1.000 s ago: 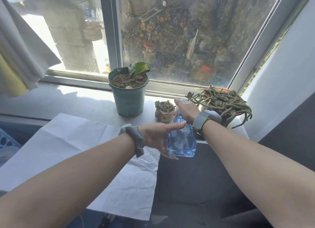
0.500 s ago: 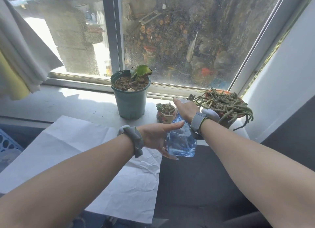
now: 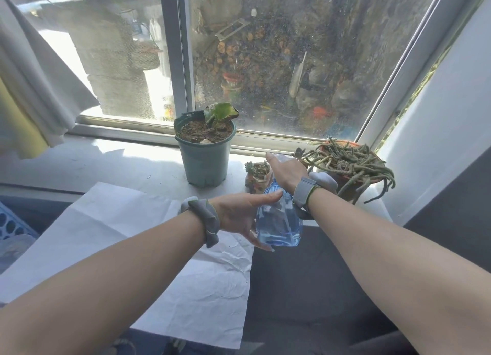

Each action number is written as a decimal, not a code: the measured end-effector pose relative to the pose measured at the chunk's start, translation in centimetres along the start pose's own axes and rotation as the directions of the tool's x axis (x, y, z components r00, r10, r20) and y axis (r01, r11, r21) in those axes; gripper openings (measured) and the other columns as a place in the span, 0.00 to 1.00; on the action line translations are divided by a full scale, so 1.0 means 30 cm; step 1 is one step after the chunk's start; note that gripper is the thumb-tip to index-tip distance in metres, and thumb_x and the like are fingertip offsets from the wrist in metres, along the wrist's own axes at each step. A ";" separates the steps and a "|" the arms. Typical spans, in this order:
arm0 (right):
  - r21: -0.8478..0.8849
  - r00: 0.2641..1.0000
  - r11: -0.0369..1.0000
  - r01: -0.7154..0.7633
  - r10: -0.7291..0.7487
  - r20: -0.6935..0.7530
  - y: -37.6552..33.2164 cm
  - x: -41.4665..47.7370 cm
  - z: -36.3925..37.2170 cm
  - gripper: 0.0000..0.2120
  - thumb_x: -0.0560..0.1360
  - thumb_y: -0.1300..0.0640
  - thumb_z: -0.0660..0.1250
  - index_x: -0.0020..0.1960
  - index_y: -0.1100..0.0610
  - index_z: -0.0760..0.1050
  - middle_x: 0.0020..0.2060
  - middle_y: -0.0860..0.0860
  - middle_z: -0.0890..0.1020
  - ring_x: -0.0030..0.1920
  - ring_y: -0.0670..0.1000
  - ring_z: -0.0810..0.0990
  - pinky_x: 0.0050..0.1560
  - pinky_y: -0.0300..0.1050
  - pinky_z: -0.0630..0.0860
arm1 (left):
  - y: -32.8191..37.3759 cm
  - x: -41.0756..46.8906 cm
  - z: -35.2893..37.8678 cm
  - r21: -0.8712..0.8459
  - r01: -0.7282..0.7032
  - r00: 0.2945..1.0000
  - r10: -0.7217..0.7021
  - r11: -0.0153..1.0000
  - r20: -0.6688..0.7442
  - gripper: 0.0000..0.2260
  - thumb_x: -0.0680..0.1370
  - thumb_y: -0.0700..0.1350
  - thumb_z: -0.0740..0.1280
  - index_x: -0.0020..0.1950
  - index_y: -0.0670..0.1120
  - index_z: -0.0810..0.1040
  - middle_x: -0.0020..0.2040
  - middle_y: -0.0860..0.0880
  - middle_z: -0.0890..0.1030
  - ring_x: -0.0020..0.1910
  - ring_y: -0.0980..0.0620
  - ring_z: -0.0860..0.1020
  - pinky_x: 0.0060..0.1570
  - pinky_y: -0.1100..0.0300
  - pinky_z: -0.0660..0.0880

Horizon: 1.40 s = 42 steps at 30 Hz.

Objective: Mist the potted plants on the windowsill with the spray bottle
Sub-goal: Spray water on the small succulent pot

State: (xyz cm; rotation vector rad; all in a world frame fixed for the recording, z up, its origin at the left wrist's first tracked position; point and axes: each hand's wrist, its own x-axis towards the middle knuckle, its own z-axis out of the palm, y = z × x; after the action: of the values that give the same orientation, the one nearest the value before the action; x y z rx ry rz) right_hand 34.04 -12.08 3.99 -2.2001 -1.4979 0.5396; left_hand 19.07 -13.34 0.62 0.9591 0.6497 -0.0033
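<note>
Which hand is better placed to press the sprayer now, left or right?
Right. The right hand sits on top of the spray bottle at its head; the left hand only steadies its body.

The right hand (image 3: 285,171) hides the spray bottle's (image 3: 279,221) head and part of the small pot (image 3: 255,178); both elbows are cut off near.

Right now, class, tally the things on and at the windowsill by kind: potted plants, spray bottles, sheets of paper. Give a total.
Potted plants: 3, the green pot, small pot, trailing succulent
Spray bottles: 1, blue spray bottle
Paper sheets: 1, white paper
Total: 5
</note>
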 end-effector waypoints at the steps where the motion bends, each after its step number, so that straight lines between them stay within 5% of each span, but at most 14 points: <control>1: -0.007 1.000 1.000 -0.005 0.005 -0.007 0.001 0.000 0.003 0.30 0.81 0.39 0.49 0.67 0.58 0.76 0.65 0.60 0.79 0.61 0.60 0.78 0.61 0.49 0.70 | -0.002 -0.003 0.003 -0.004 0.000 1.000 0.000 1.000 0.005 0.28 0.76 0.60 0.69 0.71 0.47 0.74 0.69 0.42 0.78 0.65 0.39 0.79 0.55 0.35 0.78; 6: 0.009 0.999 1.000 -0.013 0.014 -0.030 0.004 -0.003 0.013 0.30 0.81 0.38 0.50 0.65 0.59 0.78 0.63 0.59 0.80 0.62 0.60 0.78 0.57 0.47 0.70 | -0.008 -0.005 0.002 0.005 0.006 1.000 -0.006 1.000 0.009 0.26 0.76 0.61 0.68 0.70 0.48 0.75 0.69 0.42 0.78 0.67 0.39 0.77 0.57 0.35 0.77; 11: 0.045 0.999 0.998 0.043 -0.043 -0.004 0.001 -0.010 0.001 0.29 0.82 0.40 0.49 0.73 0.55 0.71 0.71 0.56 0.74 0.72 0.58 0.72 0.69 0.47 0.66 | -0.001 -0.004 -0.004 0.031 0.001 1.000 0.000 1.000 -0.017 0.27 0.74 0.61 0.70 0.69 0.48 0.76 0.67 0.43 0.79 0.61 0.41 0.81 0.56 0.36 0.78; 17: 0.032 0.997 0.997 0.077 -0.078 0.024 0.017 0.000 -0.010 0.28 0.83 0.41 0.48 0.72 0.56 0.72 0.70 0.58 0.75 0.71 0.58 0.72 0.69 0.48 0.66 | 0.004 0.005 0.009 0.036 0.001 0.999 0.001 0.999 -0.048 0.31 0.72 0.62 0.72 0.70 0.48 0.75 0.69 0.43 0.78 0.64 0.41 0.79 0.54 0.38 0.79; 20: 0.033 0.998 0.998 0.044 -0.045 0.046 0.025 0.004 -0.011 0.27 0.82 0.40 0.47 0.60 0.54 0.79 0.69 0.59 0.76 0.70 0.58 0.73 0.69 0.48 0.66 | -0.001 0.006 0.016 0.042 0.005 0.999 -0.003 0.999 -0.054 0.29 0.71 0.64 0.71 0.66 0.49 0.77 0.67 0.44 0.79 0.61 0.43 0.81 0.50 0.43 0.81; 24: 0.033 0.998 0.999 -0.022 0.019 0.065 0.020 0.009 -0.001 0.31 0.82 0.39 0.47 0.74 0.57 0.69 0.72 0.57 0.72 0.72 0.58 0.71 0.69 0.46 0.64 | -0.005 0.001 0.008 0.034 0.018 0.998 -0.016 0.999 -0.059 0.30 0.69 0.65 0.71 0.65 0.50 0.77 0.62 0.45 0.82 0.56 0.44 0.83 0.45 0.46 0.82; 32: 0.046 0.988 0.988 -0.147 0.145 0.046 0.008 0.018 0.010 0.31 0.82 0.40 0.49 0.72 0.62 0.71 0.69 0.60 0.75 0.68 0.59 0.74 0.62 0.44 0.68 | -0.007 -0.004 -0.009 0.062 0.008 1.000 -0.006 0.998 -0.026 0.27 0.69 0.68 0.68 0.58 0.51 0.79 0.55 0.49 0.85 0.48 0.49 0.85 0.43 0.50 0.81; 36: 0.101 0.992 0.988 -0.120 0.123 -0.025 0.007 0.012 0.010 0.28 0.82 0.40 0.51 0.70 0.58 0.73 0.67 0.60 0.77 0.66 0.60 0.76 0.56 0.44 0.68 | -0.010 0.008 -0.017 0.075 -0.011 0.998 0.015 0.997 -0.058 0.26 0.67 0.68 0.69 0.56 0.53 0.79 0.55 0.49 0.84 0.51 0.48 0.84 0.47 0.49 0.80; 42: 0.055 0.999 0.998 0.006 -0.004 -0.040 -0.011 0.005 -0.004 0.28 0.83 0.41 0.49 0.72 0.56 0.71 0.70 0.57 0.75 0.71 0.58 0.72 0.68 0.46 0.66 | -0.007 0.013 -0.024 0.042 -0.032 0.997 0.035 0.999 -0.067 0.27 0.69 0.66 0.71 0.62 0.52 0.78 0.66 0.43 0.80 0.60 0.43 0.79 0.54 0.45 0.78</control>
State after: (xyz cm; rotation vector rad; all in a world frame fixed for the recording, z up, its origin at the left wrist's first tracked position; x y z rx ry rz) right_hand 33.89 -11.84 4.25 -2.1523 -1.4502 0.5261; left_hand 18.97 -12.81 -0.05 1.0126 0.6982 0.0458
